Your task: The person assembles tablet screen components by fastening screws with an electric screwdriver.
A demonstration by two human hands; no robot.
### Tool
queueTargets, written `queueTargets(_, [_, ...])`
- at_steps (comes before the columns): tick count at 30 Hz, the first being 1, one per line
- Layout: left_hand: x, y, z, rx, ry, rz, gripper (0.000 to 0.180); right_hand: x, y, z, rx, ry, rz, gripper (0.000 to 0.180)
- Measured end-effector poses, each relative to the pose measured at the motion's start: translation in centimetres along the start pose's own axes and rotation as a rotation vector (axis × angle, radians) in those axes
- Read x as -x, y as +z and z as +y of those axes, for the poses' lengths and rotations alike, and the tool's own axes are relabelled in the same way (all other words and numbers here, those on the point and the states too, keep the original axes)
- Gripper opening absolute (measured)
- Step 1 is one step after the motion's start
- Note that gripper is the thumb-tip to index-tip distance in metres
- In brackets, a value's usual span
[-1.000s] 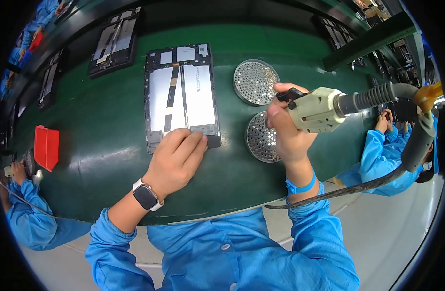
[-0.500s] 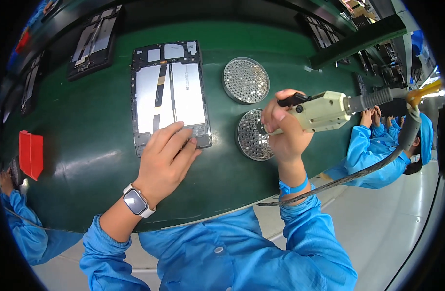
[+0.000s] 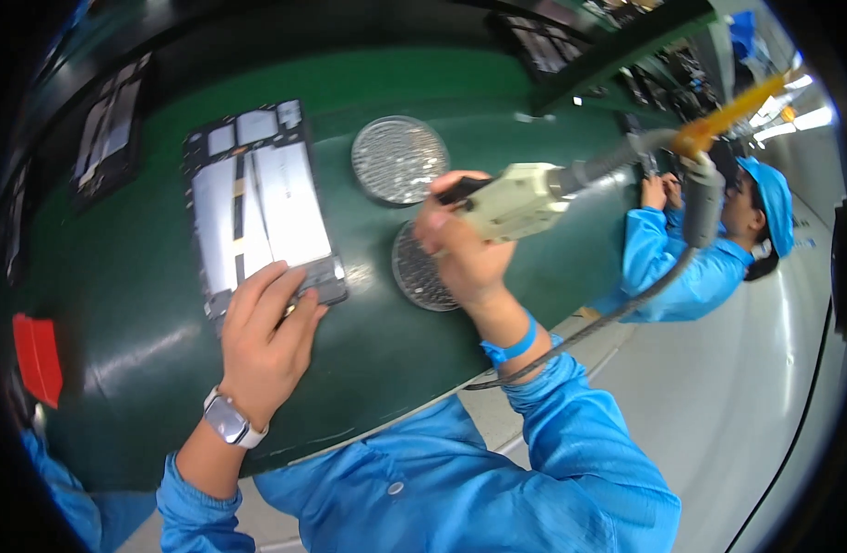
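A tablet with its back cover off (image 3: 290, 207) lies on the green table, its metal plates and ribbon cables showing. My left hand (image 3: 265, 341) rests on the tablet's near end, fingers stretched out over the dark strip there. In my right hand (image 3: 469, 253) is a pale electric screwdriver (image 3: 520, 201) with a black lever, held sideways, its cable running off to the right. The hand is over the nearer round screw tray (image 3: 416, 272) and partly covers it; the screwdriver's tip is hidden. A second round screw tray (image 3: 400, 158) stands just beyond.
A red bin (image 3: 38, 359) sits at the left. More opened tablets (image 3: 112, 129) lie at the back left and back right. A green bar (image 3: 621, 53) crosses the far right. The screwdriver's cable (image 3: 617, 313) loops past my right forearm. A co-worker (image 3: 691, 263) in blue works at the right.
The whole view has turned, so the tablet, trays and bin appear farther left. My left hand stays on the tablet's near end, and my right hand still holds the screwdriver over the nearer tray.
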State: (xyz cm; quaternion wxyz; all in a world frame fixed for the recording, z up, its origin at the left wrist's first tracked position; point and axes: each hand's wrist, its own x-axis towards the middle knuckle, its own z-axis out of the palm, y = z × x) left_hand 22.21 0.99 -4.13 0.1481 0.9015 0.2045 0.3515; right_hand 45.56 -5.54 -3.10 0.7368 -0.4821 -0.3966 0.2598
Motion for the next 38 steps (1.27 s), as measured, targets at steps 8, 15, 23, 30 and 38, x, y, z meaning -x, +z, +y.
queueTargets(8, [0.1,-0.2,0.6,-0.054,-0.033,-0.051,0.019,0.2,0.8,-0.6,-0.014,0.03,-0.016,0.029])
queueTargets(15, [-0.2,0.0,0.7,-0.06,-0.018,-0.059,0.018,0.0,0.5,-0.6,-0.005,-0.014,-0.033,0.036])
queueTargets(23, [-0.1,-0.2,0.8,-0.065,-0.036,-0.05,0.018,-0.3,0.3,-0.4,0.144,-0.105,-0.132,0.033])
queueTargets(30, [-0.7,0.6,0.5,0.0,-0.049,0.007,0.023,-0.5,1.0,-2.3,-0.072,-0.077,-0.107,0.032])
queueTargets(38, [0.7,0.3,-0.9,-0.033,-0.002,-0.036,0.026,0.9,6.8,-2.1,-0.047,0.095,-0.198,0.035])
